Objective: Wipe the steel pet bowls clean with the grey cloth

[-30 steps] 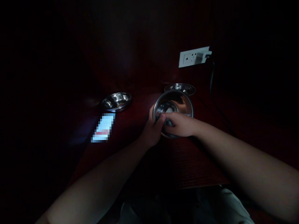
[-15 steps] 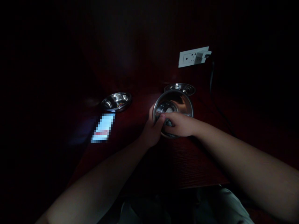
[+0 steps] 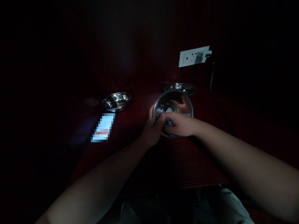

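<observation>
A deep stainless steel bowl (image 3: 185, 104) is tilted so that its mouth faces me. My left hand (image 3: 151, 132) grips its left side, thumb at the near rim and fingers behind the wall. My right hand (image 3: 179, 124) reaches over the near rim into the bowl, its fingers closed and partly hidden. Under them shows something dark and textured (image 3: 168, 122), too dim to name. A pale patch lies on the bowl's bottom; whether it is a reflection cannot be made out. The two hands meet near the left thumb tip.
Behind the bowl lies a shallow metal dish (image 3: 190, 89). Another metal dish (image 3: 116, 102) stands to the left, with a lit, blurred-out phone screen (image 3: 102, 127) before it. A wall socket (image 3: 193, 57) holds a plug; a cable (image 3: 212, 77) runs down right. The dark red table (image 3: 198, 168) ends near my lap.
</observation>
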